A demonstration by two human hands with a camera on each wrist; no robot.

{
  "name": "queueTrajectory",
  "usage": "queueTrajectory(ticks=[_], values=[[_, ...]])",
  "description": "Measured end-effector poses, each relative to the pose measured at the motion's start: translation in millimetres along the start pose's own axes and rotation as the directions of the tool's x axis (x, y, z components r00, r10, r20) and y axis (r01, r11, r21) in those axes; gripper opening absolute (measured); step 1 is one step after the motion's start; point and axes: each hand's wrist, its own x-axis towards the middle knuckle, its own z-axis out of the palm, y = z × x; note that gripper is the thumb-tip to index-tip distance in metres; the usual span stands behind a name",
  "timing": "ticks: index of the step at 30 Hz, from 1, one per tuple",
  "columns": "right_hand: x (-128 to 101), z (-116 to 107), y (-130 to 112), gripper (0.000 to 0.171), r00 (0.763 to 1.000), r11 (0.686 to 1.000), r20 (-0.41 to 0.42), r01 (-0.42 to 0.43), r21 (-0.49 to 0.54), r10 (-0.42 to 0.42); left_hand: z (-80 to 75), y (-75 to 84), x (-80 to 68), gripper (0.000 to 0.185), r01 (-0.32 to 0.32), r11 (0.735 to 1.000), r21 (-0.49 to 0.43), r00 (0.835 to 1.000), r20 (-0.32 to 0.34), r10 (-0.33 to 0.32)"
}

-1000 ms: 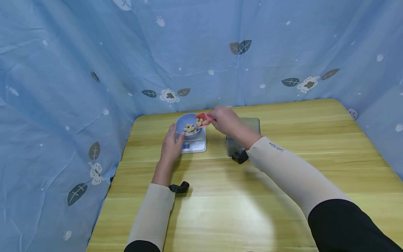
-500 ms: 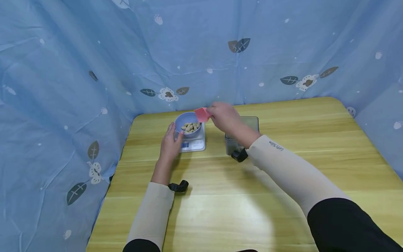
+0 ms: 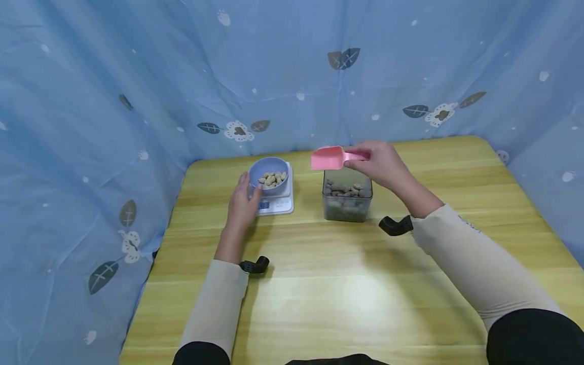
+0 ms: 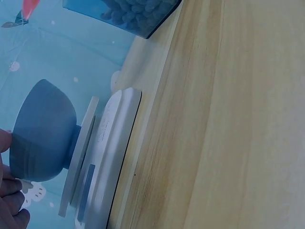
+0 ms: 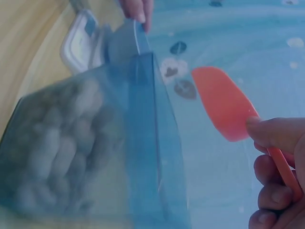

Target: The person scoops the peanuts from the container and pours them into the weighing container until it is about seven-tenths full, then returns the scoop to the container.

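Observation:
In the head view, a blue bowl (image 3: 268, 173) with peanuts (image 3: 272, 179) in it stands on a white kitchen scale (image 3: 279, 205). My left hand (image 3: 242, 203) holds the bowl by its left side, thumb at the near rim; in the left wrist view the fingers (image 4: 12, 198) lie against the bowl's side. Over the far part of a clear grey container (image 3: 348, 210), my right hand (image 3: 380, 161) grips a pink scoop (image 3: 327, 158) by its handle. No peanuts show in the scoop. More peanuts (image 5: 57, 148) fill the container's lower part.
The wooden table (image 3: 328, 284) carries the scale on the left and the container to its right, with a gap between them. A blue patterned curtain (image 3: 292, 76) hangs behind and along the left edge.
The scoop, held with peanuts over the bowl's right rim, was tipped so they went into the bowl. My right hand then moved right with it, over the container. The left hand stayed at the bowl.

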Motion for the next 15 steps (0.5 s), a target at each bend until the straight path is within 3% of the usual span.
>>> queueTrajectory(ticks=[9, 12, 15], values=[[-31, -19, 38, 0.045, 0.992, 0.992, 0.028, -0.124, 0.029, 0.123, -2.2, 1.7, 2.6, 0.068, 0.003, 1.0, 0.004, 1.0, 0.003, -0.003], [-37, -18, 45, 0.041, 0.994, 0.994, 0.021, -0.108, -0.002, 0.108, -2.5, 5.4, 1.1, 0.069, 0.006, 1.0, 0.024, 1.0, -0.007, -0.006], [-42, -15, 44, 0.036, 0.999, 0.996, 0.004, -0.035, -0.079, 0.036, -0.8, 16.5, -3.0, 0.069, -0.028, 0.998, 0.059, 0.999, -0.033, 0.03]])
